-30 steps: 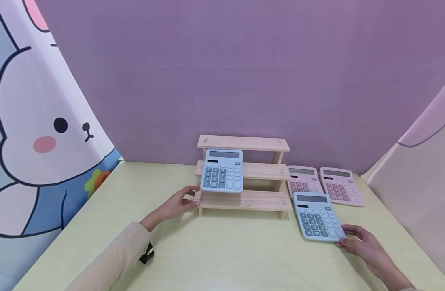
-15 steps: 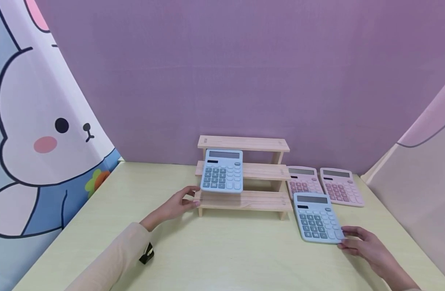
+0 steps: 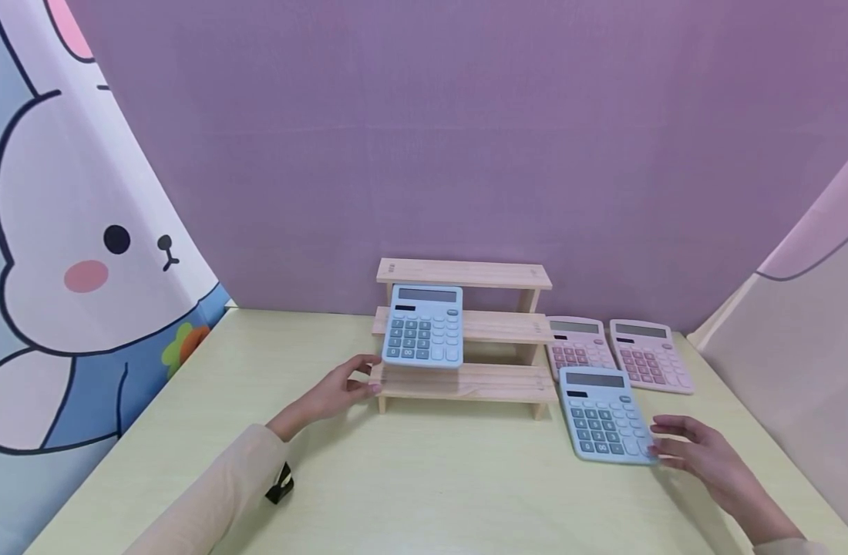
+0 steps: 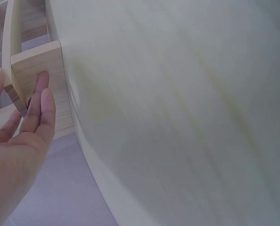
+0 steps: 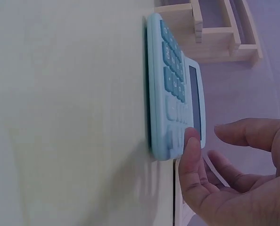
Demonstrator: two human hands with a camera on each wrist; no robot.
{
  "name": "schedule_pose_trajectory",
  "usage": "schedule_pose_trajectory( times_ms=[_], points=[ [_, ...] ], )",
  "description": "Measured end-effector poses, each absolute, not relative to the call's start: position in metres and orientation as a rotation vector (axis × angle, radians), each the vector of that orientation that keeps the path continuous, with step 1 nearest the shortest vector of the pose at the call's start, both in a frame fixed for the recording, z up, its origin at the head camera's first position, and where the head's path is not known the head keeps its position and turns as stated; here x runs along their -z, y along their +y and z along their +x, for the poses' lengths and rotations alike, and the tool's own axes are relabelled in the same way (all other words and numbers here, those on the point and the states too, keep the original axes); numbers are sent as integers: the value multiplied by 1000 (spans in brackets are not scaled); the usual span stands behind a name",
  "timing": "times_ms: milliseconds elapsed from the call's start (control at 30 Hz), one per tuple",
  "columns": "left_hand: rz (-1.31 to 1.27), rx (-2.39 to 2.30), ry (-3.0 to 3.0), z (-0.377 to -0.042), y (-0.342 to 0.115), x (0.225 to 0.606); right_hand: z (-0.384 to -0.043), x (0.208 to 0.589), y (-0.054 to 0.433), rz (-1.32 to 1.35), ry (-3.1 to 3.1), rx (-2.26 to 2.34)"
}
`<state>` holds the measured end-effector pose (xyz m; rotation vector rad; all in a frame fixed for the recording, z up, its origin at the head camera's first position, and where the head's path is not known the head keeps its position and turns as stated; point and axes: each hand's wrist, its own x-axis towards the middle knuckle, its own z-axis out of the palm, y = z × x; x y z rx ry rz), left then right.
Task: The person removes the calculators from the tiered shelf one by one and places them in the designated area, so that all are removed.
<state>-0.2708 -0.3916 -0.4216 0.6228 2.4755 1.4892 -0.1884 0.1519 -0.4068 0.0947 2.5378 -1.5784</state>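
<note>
My left hand holds the left end of the lowest step of a three-step wooden display stand. In the left wrist view its thumb and fingers lie around the board's end. A light blue calculator leans on the stand's left part, screen upward. My right hand is at the lower right corner of a second light blue calculator, right of the stand. In the right wrist view its thumb and fingers are spread apart and grip nothing. That calculator's top edge overlaps a pink one behind it.
Two pink calculators lie at the back right of the pale wooden table. A purple cloth wall rises behind the stand. Printed curtains border both sides. A black strap hangs from the left sleeve.
My right hand has let go of the second blue calculator's corner and its fingers have lifted slightly. The left hand, the stand and the calculators stay in place.
</note>
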Motion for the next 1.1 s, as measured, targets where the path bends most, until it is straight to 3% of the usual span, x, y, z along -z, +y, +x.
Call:
schedule_pose_trajectory(
  times_ms=[367,1100],
  points=[
    [631,-1493,2464,-274,-392,423,-211,422,156,-67,2458,1708],
    [629,-1528,2454,-272,-392,423,-217,396,70,-90,2392,1773]
  ],
)
